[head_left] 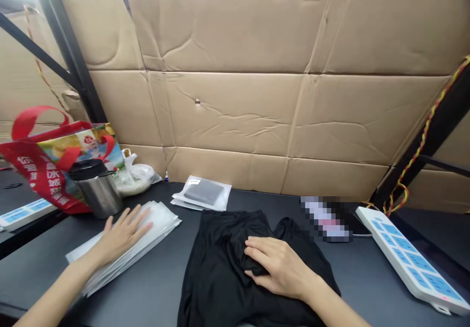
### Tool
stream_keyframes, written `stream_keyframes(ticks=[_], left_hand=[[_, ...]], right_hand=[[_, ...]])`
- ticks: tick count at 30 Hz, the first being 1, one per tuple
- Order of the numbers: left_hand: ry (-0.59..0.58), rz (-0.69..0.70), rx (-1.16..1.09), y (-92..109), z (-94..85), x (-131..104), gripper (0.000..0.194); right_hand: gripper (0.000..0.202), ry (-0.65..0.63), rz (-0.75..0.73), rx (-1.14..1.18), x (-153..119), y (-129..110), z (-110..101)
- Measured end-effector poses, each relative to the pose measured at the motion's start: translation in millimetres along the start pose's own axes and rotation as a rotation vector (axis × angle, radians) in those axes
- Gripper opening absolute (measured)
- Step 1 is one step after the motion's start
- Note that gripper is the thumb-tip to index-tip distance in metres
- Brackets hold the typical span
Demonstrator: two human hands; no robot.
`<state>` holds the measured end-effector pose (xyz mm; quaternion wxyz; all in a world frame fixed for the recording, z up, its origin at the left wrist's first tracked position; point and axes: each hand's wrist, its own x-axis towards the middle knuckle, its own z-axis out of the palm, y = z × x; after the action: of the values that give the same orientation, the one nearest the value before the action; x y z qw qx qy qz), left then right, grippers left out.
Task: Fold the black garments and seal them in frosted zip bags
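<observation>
My left hand [120, 235] lies flat with its fingers spread on a fanned stack of whitish translucent plastic bags [161, 219] at the left of the table. In front of me a black garment [213, 268] is spread out with creases, its lower part running out of the frame; I cannot tell its exact cut. On its middle rests my right hand [279, 266], its fingers and thumb closed round a bunched fold of the cloth. Beyond the garment sits a flat clear packet [206, 192] with dark folded contents and a small white label.
A steel tumbler [99, 195] with a black lid stands by a red carrier bag [47, 170] and a knotted plastic bag [135, 177]. To the right lie a blurred-out phone-like object [326, 219] and a long power strip [411, 258]. Cardboard [235, 97] walls the back.
</observation>
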<state>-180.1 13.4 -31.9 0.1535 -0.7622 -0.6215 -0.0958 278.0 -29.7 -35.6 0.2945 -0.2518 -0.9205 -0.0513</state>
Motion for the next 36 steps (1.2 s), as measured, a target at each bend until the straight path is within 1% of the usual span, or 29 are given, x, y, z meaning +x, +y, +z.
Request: stream_keyframes(ticks=[1, 3, 4, 6, 7, 8, 9, 10, 12, 13, 15, 16, 18, 20, 21, 22, 23, 24, 25, 26, 27, 29, 30, 31, 32, 34, 36], left_hand=[[0.084, -0.016, -0.022, 12, -7.6, 6, 0.037], [0.253, -0.053, -0.142, 49, -22.7, 19, 0.038], [0.237, 0.009, -0.265, 73, -29.2, 24, 0.04], [0.151, 0.125, -0.514, 124, -38.2, 32, 0.037], [0.049, 0.181, -0.61, 149, -40.5, 34, 0.033], [-0.066, 0.209, -0.683, 171, -41.3, 36, 0.031], [-0.156, 0.202, -0.724, 190, -40.9, 38, 0.031], [-0.233, 0.188, -0.747, 204, -39.6, 40, 0.03], [-0.318, 0.151, -0.769, 221, -35.8, 44, 0.026], [-0.334, 0.141, -0.776, 225, -33.5, 46, 0.023], [-0.345, 0.133, -0.794, 225, -29.0, 50, 0.018], [-0.349, 0.129, -0.802, 224, -26.8, 51, 0.018], [-0.354, 0.12, -0.818, 223, -22.7, 52, 0.02], [-0.346, 0.124, -0.837, 224, -20.1, 52, 0.017], [-0.334, 0.131, -0.849, 225, -19.9, 51, 0.015], [-0.318, 0.139, -0.865, 226, -20.6, 51, 0.013], [-0.303, 0.147, -0.883, 228, -22.3, 50, 0.011], [-0.29, 0.157, -0.898, 228, -25.1, 50, 0.009], [-0.279, 0.163, -0.926, 227, -28.8, 51, 0.007], [-0.268, 0.159, -0.974, 224, -33.0, 51, 0.006], [-0.264, 0.138, -1.039, 220, -37.2, 53, 0.007], [-0.253, 0.035, -1.201, 206, -44.1, 56, 0.013], [-0.25, -0.035, -1.277, 198, -45.8, 58, 0.016], [-0.252, -0.1, -1.327, 190, -46.0, 59, 0.02], [-0.26, -0.147, -1.345, 182, -44.6, 60, 0.023], [-0.287, -0.182, -1.338, 170, -38.0, 59, 0.026], [-0.32, -0.178, -1.303, 164, -29.3, 56, 0.028]], right_hand=[[0.023, 0.007, -0.003, 0.005, 0, -1, 1], [0.02, 0.057, 0.016, 0.033, 1, -2, 2], [0.02, 0.103, 0.051, 0.062, 2, -3, 2], [0.02, 0.233, 0.186, 0.128, 4, -4, 0], [0.019, 0.302, 0.281, 0.157, 4, -4, -3], [0.018, 0.368, 0.386, 0.175, 4, -3, -6], [0.017, 0.422, 0.495, 0.184, 2, -1, -9], [0.016, 0.466, 0.604, 0.186, 0, 3, -13], [0.014, 0.526, 0.796, 0.205, -9, 12, -20], [0.015, 0.551, 0.863, 0.231, -14, 18, -24], [0.019, 0.565, 0.945, 0.304, -23, 29, -31], [0.021, 0.549, 0.965, 0.333, -27, 33, -34], [0.027, 0.447, 0.971, 0.354, -30, 35, -40], [0.042, 0.283, 0.892, 0.337, -28, 32, -45], [0.05, 0.193, 0.813, 0.324, -26, 28, -47], [0.052, 0.106, 0.72, 0.31, -23, 25, -49], [0.048, 0.036, 0.63, 0.296, -20, 21, -50], [0.039, -0.004, 0.564, 0.281, -16, 18, -51], [0.028, -0.007, 0.534, 0.267, -12, 17, -51], [0.02, 0.026, 0.544, 0.254, -9, 16, -51], [0.019, 0.088, 0.59, 0.244, -6, 18, -51], [0.024, 0.247, 0.744, 0.242, -3, 24, -51], [0.027, 0.305, 0.823, 0.259, -3, 29, -51], [0.03, 0.331, 0.889, 0.289, -5, 35, -49], [0.032, 0.325, 0.938, 0.323, -8, 41, -48], [0.032, 0.244, 0.981, 0.352, -16, 50, -42], [0.029, 0.195, 0.972, 0.252, -22, 52, -36]])
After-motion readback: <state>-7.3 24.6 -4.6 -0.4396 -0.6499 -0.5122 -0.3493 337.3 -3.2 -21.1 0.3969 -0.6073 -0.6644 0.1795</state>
